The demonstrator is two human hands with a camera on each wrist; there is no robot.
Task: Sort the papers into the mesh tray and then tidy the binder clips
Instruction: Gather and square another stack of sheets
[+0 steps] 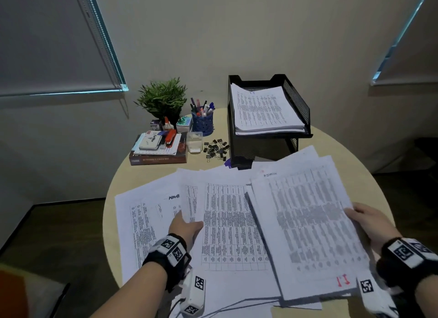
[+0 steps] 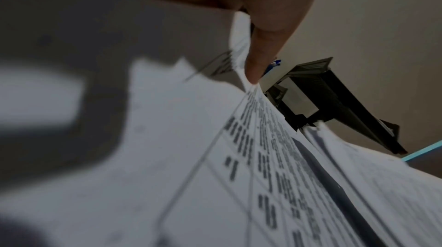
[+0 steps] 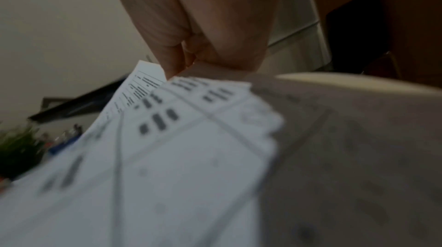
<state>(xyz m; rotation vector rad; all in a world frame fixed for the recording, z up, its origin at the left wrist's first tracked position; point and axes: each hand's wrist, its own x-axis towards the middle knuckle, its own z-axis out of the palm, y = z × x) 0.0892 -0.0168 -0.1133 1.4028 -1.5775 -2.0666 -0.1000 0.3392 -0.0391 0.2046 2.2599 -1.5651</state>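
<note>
Printed papers (image 1: 227, 225) lie fanned across the round table (image 1: 147, 175). My left hand (image 1: 186, 225) pinches the edge of one loose sheet (image 1: 192, 199) near the middle: the thumb (image 2: 258, 52) shows on one side, the fingers are hidden behind the lifted sheet (image 2: 119, 33). My right hand (image 1: 365, 220) grips the right edge of a thick paper stack (image 1: 308, 222), thumb on top, raised off the other sheets (image 3: 191, 156). The black mesh tray (image 1: 296, 99) stands at the back right with papers in its top tier. Black binder clips (image 1: 216, 149) lie in a loose pile left of the tray.
At the back left stand a potted plant (image 1: 163, 99), a blue pen cup (image 1: 202, 123), a clear plastic box (image 1: 194, 142), and a book (image 1: 158, 160) piled with a stapler and small items. The table edge curves close on both sides.
</note>
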